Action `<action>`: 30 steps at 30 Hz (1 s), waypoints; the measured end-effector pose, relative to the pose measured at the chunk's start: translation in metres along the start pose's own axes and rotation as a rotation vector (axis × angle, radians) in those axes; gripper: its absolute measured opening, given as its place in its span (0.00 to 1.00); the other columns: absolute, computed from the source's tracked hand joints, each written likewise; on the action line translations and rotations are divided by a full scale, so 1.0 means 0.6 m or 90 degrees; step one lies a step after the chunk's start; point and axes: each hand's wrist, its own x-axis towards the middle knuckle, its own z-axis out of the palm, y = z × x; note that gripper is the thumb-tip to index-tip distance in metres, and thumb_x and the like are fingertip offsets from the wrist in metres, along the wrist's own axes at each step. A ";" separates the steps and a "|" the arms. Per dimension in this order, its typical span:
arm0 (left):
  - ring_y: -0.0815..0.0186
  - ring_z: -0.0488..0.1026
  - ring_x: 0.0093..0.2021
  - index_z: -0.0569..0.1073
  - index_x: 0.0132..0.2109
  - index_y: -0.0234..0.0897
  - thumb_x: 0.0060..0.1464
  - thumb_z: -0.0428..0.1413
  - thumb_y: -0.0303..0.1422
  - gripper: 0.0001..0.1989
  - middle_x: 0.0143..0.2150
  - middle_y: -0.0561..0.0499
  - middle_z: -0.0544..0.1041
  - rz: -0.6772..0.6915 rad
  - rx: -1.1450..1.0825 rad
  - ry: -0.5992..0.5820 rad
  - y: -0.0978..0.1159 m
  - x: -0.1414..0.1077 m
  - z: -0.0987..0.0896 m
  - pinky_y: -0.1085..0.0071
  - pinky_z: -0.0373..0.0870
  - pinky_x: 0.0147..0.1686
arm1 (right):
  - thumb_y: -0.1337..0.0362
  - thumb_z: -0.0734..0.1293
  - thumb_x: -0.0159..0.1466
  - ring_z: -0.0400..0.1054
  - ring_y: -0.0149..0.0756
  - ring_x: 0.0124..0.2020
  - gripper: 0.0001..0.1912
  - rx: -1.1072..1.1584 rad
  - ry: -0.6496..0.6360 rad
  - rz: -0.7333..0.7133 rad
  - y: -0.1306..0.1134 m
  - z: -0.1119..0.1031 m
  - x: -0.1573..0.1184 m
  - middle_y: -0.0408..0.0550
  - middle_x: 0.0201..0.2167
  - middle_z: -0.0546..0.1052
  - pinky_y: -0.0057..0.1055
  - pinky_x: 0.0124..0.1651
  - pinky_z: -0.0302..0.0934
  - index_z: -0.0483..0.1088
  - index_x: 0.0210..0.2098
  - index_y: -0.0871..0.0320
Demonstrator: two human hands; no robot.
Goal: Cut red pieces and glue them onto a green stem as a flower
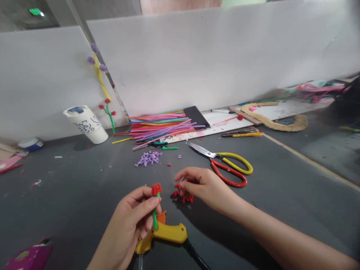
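My left hand [132, 215] is closed around a small pipe-cleaner flower, its green stem [155, 219] held upright and its red head [156, 189] above the fingers. Just below that hand lies a yellow hot glue gun [170, 233] with an orange trigger; whether the hand touches it, I cannot tell. Over a small pile of red pipe-cleaner pieces [187, 198], my right hand [201, 183] pinches with thumb and forefinger, a red piece at the fingertips. Beyond it rest scissors [216, 154] with one yellow and one red handle.
Purple cut pieces [148, 158] lie in a heap ahead, before a bundle of coloured pipe cleaners [160, 125] and a black phone [197, 117]. At the left stand a white cup [87, 125] and finished flowers [110, 114] against the white partition [197, 56]. A purple object [29, 257] lies front left.
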 end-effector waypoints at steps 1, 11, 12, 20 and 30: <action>0.81 0.57 0.14 0.74 0.28 0.34 0.46 0.64 0.34 0.08 0.21 0.55 0.74 0.001 0.001 -0.002 0.000 0.000 0.001 0.84 0.52 0.13 | 0.70 0.62 0.59 0.70 0.30 0.24 0.07 0.012 -0.006 0.005 -0.002 0.000 -0.001 0.40 0.22 0.75 0.26 0.30 0.64 0.70 0.36 0.58; 0.81 0.56 0.13 0.74 0.29 0.33 0.47 0.63 0.33 0.08 0.20 0.55 0.73 -0.036 -0.001 -0.036 -0.002 -0.007 0.006 0.85 0.50 0.12 | 0.63 0.62 0.63 0.68 0.27 0.23 0.06 0.093 -0.088 0.004 -0.029 0.019 -0.036 0.39 0.22 0.74 0.25 0.31 0.63 0.65 0.31 0.57; 0.81 0.56 0.13 0.74 0.29 0.33 0.47 0.63 0.34 0.08 0.20 0.56 0.73 -0.040 0.007 -0.037 -0.003 -0.007 0.007 0.85 0.50 0.12 | 0.64 0.62 0.63 0.67 0.27 0.22 0.05 0.072 -0.092 -0.001 -0.032 0.019 -0.040 0.38 0.21 0.73 0.24 0.29 0.62 0.65 0.30 0.57; 0.81 0.55 0.13 0.73 0.27 0.33 0.45 0.62 0.35 0.09 0.18 0.57 0.70 -0.048 0.117 -0.042 -0.007 -0.010 0.010 0.84 0.47 0.11 | 0.70 0.60 0.65 0.66 0.30 0.25 0.06 -0.380 -0.022 -0.314 -0.030 0.015 -0.048 0.44 0.27 0.76 0.24 0.28 0.57 0.69 0.35 0.59; 0.81 0.54 0.12 0.72 0.28 0.34 0.46 0.60 0.35 0.08 0.18 0.58 0.70 -0.052 0.173 -0.054 -0.008 -0.006 0.008 0.83 0.46 0.11 | 0.70 0.63 0.65 0.65 0.29 0.21 0.04 -0.465 0.072 -0.465 -0.016 0.019 -0.046 0.43 0.23 0.75 0.23 0.26 0.56 0.70 0.34 0.61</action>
